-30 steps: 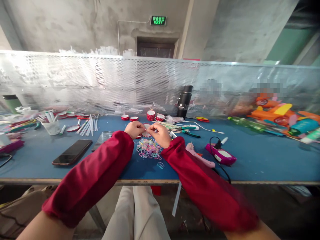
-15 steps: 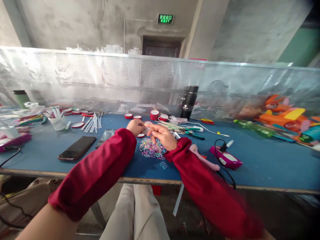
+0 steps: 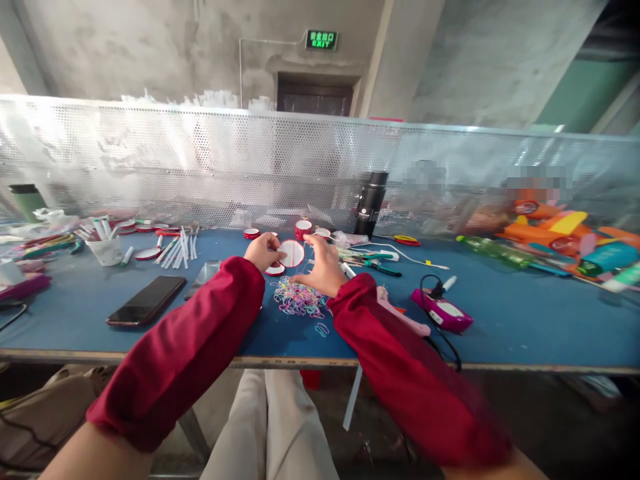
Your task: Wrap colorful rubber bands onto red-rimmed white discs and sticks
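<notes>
I hold a red-rimmed disc (image 3: 291, 253) upright in my left hand (image 3: 260, 251), face toward me for viewing; right hand (image 3: 323, 270) spread loosely over the rubber bands (image 3: 298, 298), grasping nothing.

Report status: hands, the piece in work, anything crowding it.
Left hand holds red-rimmed disc upright. Right hand open, fingertips near disc's edge. Rubber band pile right below, second disc beside.
</notes>
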Demonstrator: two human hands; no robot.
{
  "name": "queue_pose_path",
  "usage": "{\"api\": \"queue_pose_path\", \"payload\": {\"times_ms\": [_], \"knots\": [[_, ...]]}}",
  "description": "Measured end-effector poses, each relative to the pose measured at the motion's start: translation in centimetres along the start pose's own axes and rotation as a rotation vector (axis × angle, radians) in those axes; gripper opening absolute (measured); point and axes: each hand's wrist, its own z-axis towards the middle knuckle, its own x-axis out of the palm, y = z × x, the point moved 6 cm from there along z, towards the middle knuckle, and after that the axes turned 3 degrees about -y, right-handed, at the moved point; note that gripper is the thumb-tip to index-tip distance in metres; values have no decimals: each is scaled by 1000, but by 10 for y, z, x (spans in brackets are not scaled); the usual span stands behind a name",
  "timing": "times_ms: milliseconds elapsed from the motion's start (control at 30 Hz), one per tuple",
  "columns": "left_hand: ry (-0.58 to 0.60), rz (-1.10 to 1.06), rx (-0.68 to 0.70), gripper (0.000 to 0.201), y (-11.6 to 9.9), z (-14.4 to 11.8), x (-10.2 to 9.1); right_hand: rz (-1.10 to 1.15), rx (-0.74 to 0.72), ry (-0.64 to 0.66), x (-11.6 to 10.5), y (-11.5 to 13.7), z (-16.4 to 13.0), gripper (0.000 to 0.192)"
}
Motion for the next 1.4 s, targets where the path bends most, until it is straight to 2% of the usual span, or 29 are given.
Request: {"api": "queue_pose_path", "payload": {"times_ms": [167, 333, 500, 633, 833, 1067, 1233, 1400], "knots": [[82, 32, -40, 35, 1, -5, 11, -57, -76, 52, 14, 16, -3, 100], [159, 39, -48, 34, -1, -10, 21, -96, -57, 74, 15, 12, -1, 90], [161, 18, -66, 29, -3, -12, 21, -88, -12, 124, 18, 8, -2, 80], [140, -33, -101, 30, -5, -14, 20, -50, 64, 112, 15, 9, -1, 77], [129, -118, -88, 35, -12, -17, 21, 62, 111, 90, 12, 9, 1, 78], [127, -191, -183, 34, -5, -16, 19, 404, 212, 55, 19, 1, 0, 81], [178, -269, -264, 37, -3, -19, 20, 513, 192, 25, 16, 1, -1, 83], [225, -307, -237, 39, -12, -23, 24, 576, 129, -1, 9, 6, -1, 78]]}}
